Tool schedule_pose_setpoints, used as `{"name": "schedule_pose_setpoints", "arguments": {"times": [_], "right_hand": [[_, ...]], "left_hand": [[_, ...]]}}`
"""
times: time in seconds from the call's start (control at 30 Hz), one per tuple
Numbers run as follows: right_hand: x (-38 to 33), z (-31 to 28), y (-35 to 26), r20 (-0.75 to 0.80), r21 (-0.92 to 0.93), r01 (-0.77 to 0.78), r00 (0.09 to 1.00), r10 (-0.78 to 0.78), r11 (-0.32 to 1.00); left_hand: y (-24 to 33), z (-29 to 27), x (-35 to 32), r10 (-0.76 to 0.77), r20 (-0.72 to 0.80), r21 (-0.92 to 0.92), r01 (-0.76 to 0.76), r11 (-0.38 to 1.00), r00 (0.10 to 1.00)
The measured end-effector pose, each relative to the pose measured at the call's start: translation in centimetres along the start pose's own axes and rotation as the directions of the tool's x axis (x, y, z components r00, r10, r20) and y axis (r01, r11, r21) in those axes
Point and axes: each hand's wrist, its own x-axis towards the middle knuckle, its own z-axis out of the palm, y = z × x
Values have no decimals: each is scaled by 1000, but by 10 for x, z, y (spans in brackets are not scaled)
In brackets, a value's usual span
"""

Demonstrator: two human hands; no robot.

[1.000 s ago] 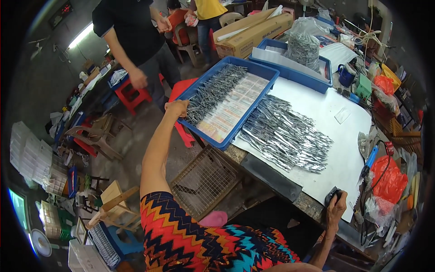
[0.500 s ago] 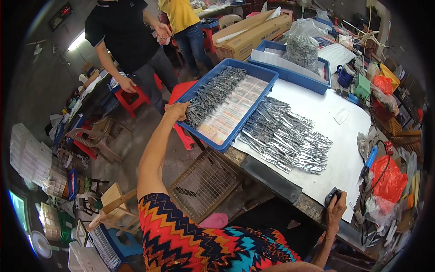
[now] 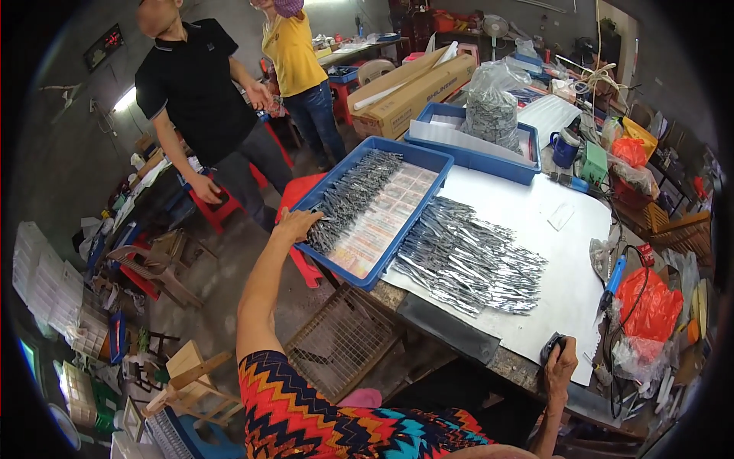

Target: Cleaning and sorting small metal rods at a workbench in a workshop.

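My left hand [image 3: 297, 225] reaches over the near left rim of a blue tray [image 3: 362, 281], fingers drawn together at a heap of thin dark metal pieces [image 3: 357, 186]. Whatever the fingertips hold is too small to make out. Printed sheets [image 3: 388, 222] line the tray's right half. On the white sheet [image 3: 569, 287] beside it lies a broad spread of similar slim metal pieces [image 3: 474, 260], shinier toward the right. At the table's near edge, my right hand [image 3: 562, 362] is closed around a small dark rounded object [image 3: 551, 348], whose kind I cannot tell.
Behind stands a second blue tray [image 3: 501, 170] with a bulging clear bag [image 3: 491, 115]. A blue mug [image 3: 564, 148], a blue-handled tool [image 3: 614, 280] and red plastic bags [image 3: 648, 298] crowd the right side. Two people stand across the tray, one in a black shirt [image 3: 195, 84].
The view has tilted up, so the table sits lower in it. The farther person's arm is now raised. Both my hands keep their places at the tray and the table edge.
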Motion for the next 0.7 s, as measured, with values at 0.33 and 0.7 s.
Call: {"name": "schedule_pose_setpoints", "arguments": {"times": [0.33,0.7], "right_hand": [[3,4,4,7,-9,10,1000,-10,1000],[3,5,2,-11,-44,39,999,-40,998]], "left_hand": [[1,-4,7,108,-23,107,-105,989,994],[-9,6,12,332,-130,93,-322,942,934]]}}
